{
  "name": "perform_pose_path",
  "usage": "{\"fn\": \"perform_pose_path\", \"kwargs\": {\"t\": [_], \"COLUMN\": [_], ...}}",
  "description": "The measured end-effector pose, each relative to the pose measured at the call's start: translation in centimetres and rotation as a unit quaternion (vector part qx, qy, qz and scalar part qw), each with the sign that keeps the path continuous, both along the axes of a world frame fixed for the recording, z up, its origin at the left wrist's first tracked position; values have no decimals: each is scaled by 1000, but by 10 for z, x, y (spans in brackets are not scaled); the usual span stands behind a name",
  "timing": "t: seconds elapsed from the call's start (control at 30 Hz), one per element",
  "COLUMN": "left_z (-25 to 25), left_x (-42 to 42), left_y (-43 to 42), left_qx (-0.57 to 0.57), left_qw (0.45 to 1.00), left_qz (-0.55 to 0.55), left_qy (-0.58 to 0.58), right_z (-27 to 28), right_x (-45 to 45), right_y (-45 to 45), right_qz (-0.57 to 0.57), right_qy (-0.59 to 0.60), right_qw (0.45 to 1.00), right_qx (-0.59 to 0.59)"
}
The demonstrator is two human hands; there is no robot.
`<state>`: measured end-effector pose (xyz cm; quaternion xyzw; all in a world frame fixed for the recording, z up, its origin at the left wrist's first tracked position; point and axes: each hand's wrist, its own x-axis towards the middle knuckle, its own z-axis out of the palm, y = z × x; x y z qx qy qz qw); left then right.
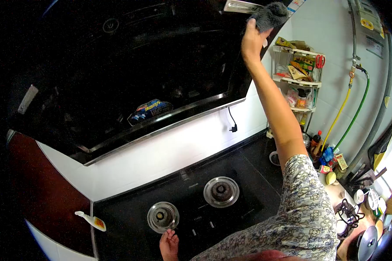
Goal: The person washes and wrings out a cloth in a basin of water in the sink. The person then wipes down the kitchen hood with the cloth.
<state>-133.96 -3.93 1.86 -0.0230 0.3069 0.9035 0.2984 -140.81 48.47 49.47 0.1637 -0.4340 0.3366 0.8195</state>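
Raised to the upper right, my right hand grips a dark grey fluffy cloth. The cloth lies against the upper right part of a glossy black range hood, beside a light strip on its surface. Low in the view, my left hand is loosely curled, and I see nothing in it. It is just in front of the left burner of the black gas cooktop; whether it touches the cooktop cannot be told. The right burner is farther back.
A corner shelf holds packets, jars and red-handled scissors. Bottles crowd the corner below it. A yellow hose and a green hose run down the right wall. A black plug hangs under the hood. Pans and black burner grates sit at right.
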Motion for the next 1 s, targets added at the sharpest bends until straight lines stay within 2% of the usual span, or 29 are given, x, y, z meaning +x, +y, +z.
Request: {"fn": "perform_pose_path", "kwargs": {"t": [0.03, 0.07, 0.1, 0.17, 0.2, 0.23, 0.3, 0.37, 0.47, 0.57, 0.63, 0.67, 0.7, 0.73, 0.77, 0.87, 0.9, 0.97, 1.0], "left_z": [0, -8, -6, 2, -4, -17, -45, -68, -89, -114, -57, -38, -47, -65, -82, -133, -137, -129, -118], "left_x": [3, 3, 6, 10, 5, 1, -7, -15, -32, -41, -16, -7, -8, -14, -22, -53, -55, -53, -47], "left_y": [0, 7, 9, 13, 11, 1, -20, -39, -61, -65, -39, -29, -30, -34, -38, -50, -46, -33, -26], "left_qx": [5, 2, -52, -156, -136, -116, -63, 2, 43, 103, -60, -141, -110, -79, -51, 93, 37, -72, -101], "left_qw": [1000, 997, 992, 971, 976, 981, 993, 1000, 994, 989, 992, 968, 974, 979, 983, 988, 997, 996, 992], "left_qz": [-14, 73, 101, 152, 133, 114, 67, 9, -101, -104, 53, 130, 117, 102, 87, -116, -63, 45, 60], "left_qy": [15, -32, -57, -97, -101, -105, -80, -24, -2, 34, -97, -161, -160, -158, -154, 29, 12, -19, -37], "right_z": [-2, -6, -12, -23, -28, -38, -58, -61, -32, 14, 42, 52, 65, 67, 66, 41, 32, 18, 16], "right_x": [-10, -11, -6, -3, 0, 5, 17, 34, 55, 74, 65, 59, 47, 31, 22, 4, 5, 11, 9], "right_y": [-4, -13, -28, -50, -60, -65, -79, -76, -35, 14, 75, 54, 20, -11, -31, -108, -121, -150, -149], "right_qz": [-42, -43, -45, -258, -288, -260, -208, -190, -287, -352, -456, -305, -145, -119, -113, -66, -256, -365, -348], "right_qy": [-33, -72, -107, -39, -37, -53, -142, -108, -11, 44, 10, 57, 103, 123, 112, 79, 53, -57, -46], "right_qw": [998, 996, 991, 955, 933, 915, 923, 947, 954, 935, 890, 949, 980, 975, 981, 982, 941, 883, 883], "right_qx": [-25, 21, 66, 140, 212, 303, 291, 234, 88, -23, -10, -53, -94, -140, -109, 158, 213, 289, 312]}}
